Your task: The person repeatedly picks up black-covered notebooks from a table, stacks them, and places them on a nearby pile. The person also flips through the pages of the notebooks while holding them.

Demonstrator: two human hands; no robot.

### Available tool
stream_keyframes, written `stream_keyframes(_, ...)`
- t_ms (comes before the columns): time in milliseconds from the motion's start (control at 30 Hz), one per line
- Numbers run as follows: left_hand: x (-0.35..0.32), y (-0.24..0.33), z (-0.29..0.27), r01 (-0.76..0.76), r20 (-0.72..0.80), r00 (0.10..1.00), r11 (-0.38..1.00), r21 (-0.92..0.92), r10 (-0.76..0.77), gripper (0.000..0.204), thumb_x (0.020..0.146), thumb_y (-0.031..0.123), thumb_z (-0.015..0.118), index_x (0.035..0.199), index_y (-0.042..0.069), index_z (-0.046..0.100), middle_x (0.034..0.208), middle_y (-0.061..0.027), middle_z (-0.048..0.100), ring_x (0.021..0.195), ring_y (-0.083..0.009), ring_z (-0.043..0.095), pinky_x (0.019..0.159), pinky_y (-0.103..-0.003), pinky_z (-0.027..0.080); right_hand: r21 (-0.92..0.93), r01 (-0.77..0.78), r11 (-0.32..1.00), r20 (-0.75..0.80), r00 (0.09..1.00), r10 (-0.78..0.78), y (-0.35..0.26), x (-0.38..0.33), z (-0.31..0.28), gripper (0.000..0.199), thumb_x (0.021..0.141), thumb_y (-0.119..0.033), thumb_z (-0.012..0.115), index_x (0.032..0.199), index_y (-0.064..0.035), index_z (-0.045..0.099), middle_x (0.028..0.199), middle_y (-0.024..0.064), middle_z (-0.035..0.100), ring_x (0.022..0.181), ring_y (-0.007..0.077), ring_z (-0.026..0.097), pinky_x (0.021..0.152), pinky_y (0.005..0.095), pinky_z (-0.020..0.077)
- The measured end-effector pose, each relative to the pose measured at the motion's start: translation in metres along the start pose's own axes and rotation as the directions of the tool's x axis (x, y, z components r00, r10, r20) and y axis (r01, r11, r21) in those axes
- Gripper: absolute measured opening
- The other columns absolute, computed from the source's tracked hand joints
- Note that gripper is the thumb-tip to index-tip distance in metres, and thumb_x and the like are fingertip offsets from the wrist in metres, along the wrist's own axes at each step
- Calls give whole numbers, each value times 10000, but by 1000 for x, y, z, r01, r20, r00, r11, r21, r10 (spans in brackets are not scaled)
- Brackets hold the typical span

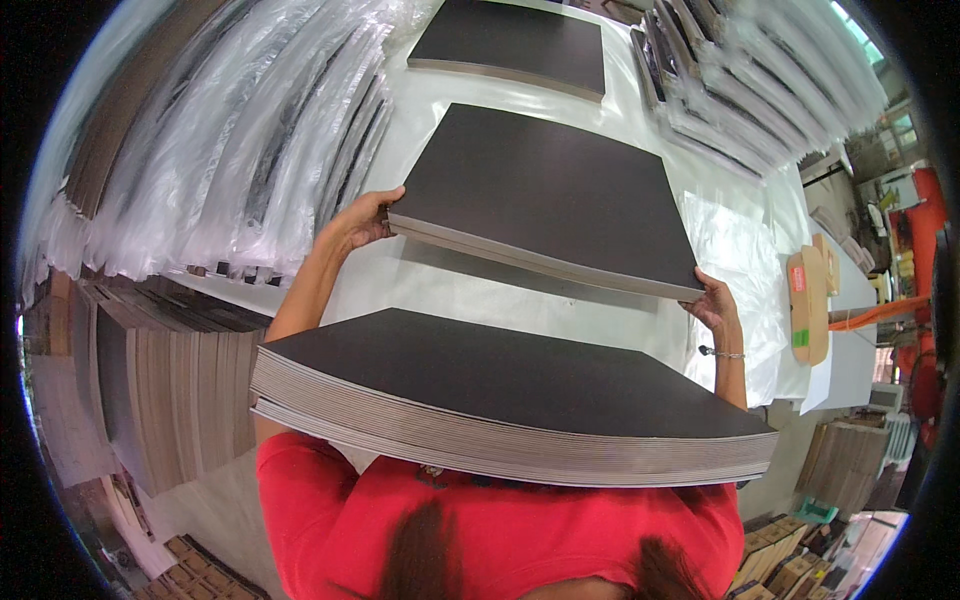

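Observation:
Between my two hands is a short stack of black-faced boards with pale grey edges, over the white-covered table. My left hand grips its near left corner, fingers curled at the edge. At the near right corner my right hand is closed on the same stack, its fingers partly hidden underneath. A thicker stack of the same boards stands closest to my body, covering part of my forearms. Farther off lies another black board stack.
Plastic-wrapped board bundles line the left side; more wrapped bundles sit at the far right. Clear plastic sheeting and a tan rounded piece lie right of my right hand. Upright boards stand low at left.

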State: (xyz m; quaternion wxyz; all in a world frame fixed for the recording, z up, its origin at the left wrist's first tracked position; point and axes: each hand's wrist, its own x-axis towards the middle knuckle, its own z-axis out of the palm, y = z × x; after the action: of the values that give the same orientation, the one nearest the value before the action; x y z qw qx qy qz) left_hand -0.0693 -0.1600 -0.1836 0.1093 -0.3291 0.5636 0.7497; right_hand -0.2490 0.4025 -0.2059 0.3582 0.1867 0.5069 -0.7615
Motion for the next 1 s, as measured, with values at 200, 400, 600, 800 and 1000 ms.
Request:
stream_keyframes(200, 7, 5, 6, -29, 69, 997, 998, 50, 26, 422, 932, 327, 526, 1152, -34, 527, 1116, -130, 572, 999, -221, 563, 909, -366, 429, 16, -19, 1000, 54, 998, 18, -4, 8, -29, 334, 895, -167, 571, 1139, 30, 457, 1068, 199, 587, 927, 314, 599, 820, 443, 489)
stream_keyframes(400, 44, -86, -17, 22, 38, 999, 992, 125, -27, 410, 950, 277, 476, 1157, -73, 527, 1095, -145, 584, 973, -247, 558, 873, -392, 414, -159, 4, 987, -176, 984, -32, 61, 27, -38, 240, 882, -178, 610, 1018, 13, 556, 884, 99, 621, 810, 243, 607, 826, 436, 475)
stream_keyframes(600, 31, -117, -13, -75, -86, 991, 963, 257, 100, 519, 974, 389, 391, 1228, -54, 486, 1129, -147, 584, 1001, -274, 546, 923, -393, 390, -670, -24, 742, -138, 986, -92, 73, 26, -38, 600, 845, -364, 657, 1220, 56, 450, 1123, 96, 522, 1000, 230, 520, 887, 415, 433)
stream_keyframes(800, -58, -109, -43, -502, 186, 844, 863, -58, 504, 841, 936, 604, 72, 1054, 0, 645, 973, -145, 640, 939, -261, 577, 911, -376, 391, -960, 188, 207, 204, 977, 55, -23, -13, 54, 463, 943, -375, 496, 1304, -87, 456, 1179, 129, 538, 1084, 218, 500, 899, 340, 405)
stream_keyframes(1000, -124, -85, -23, -626, 148, 761, 775, -87, 631, 916, 868, 712, 94, 960, 11, 678, 895, -93, 661, 889, -162, 607, 851, -265, 462, -690, 458, 560, 648, 46, 760, -74, -87, 179, 745, 857, -471, 598, 1391, -34, 318, 1446, 194, 246, 1358, 312, 217, 1077, 450, 227)
